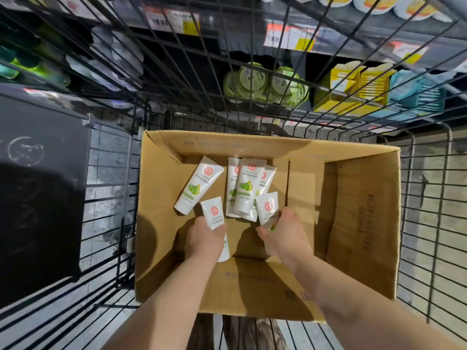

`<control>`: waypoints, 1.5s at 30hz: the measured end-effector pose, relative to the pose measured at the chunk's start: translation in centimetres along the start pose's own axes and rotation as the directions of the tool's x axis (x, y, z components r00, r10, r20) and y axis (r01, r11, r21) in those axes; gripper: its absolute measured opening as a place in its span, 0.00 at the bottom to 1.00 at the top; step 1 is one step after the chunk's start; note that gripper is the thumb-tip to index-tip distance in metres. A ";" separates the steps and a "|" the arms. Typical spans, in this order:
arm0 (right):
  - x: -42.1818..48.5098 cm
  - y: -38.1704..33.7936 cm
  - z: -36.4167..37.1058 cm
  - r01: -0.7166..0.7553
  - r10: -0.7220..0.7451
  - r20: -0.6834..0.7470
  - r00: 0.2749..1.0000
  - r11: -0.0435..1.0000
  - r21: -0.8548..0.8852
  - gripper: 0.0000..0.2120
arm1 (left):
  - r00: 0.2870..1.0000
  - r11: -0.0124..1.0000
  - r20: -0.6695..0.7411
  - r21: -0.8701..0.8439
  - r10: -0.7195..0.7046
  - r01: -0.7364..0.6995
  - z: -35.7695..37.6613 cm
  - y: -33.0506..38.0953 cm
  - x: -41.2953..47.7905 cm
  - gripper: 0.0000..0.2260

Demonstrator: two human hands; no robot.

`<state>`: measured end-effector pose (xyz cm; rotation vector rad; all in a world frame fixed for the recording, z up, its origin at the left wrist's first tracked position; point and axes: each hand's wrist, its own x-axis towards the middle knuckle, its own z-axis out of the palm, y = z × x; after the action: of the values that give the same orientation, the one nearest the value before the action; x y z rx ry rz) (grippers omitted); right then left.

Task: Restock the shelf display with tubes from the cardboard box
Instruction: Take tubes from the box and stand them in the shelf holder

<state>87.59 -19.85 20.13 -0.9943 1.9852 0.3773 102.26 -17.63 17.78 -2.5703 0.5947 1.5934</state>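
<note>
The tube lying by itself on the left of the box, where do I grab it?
Pinch the lone tube across its middle, reaching straight down from above. It lies flat and slanted on the floor of the cardboard box, with bare cardboard along both long sides, so fingers should fit there. Its crimped end is wide and thin, probably harder to hold.

Black wire cart [441, 198] (green tubs [265, 84] beyond)

Both bare forearms reach forward and down, roughly parallel. Left hand [206, 238] grips a tube [214, 212], knuckles up. Right hand [284, 233] holds a second tube [268, 207] — fingers curled, thumb inward.
</note>
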 end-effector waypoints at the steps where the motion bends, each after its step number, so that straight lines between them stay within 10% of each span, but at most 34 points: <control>1: -0.1 0.1 0.2 -0.002 0.002 -0.014 1.000 1.000 0.016 0.25 | 1.000 1.000 0.011 -0.004 0.006 -0.006 0.0 0.0 -0.2 0.13; 24: -12.6 -4.2 -11.9 0.375 -0.444 0.083 0.892 0.831 0.411 0.18 | 0.948 0.937 0.027 -0.164 0.317 -0.309 -11.8 4.7 -15.5 0.17; 45: -34.4 -18.8 -20.4 0.851 -0.896 -0.058 0.439 0.394 0.348 0.18 | 0.740 0.658 -0.508 -0.377 0.440 -0.651 -32.6 2.9 -34.3 0.08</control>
<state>101.22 -26.38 61.69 -1.5751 1.0572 -0.4809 115.50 -18.40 63.27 -3.4146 1.2521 1.5761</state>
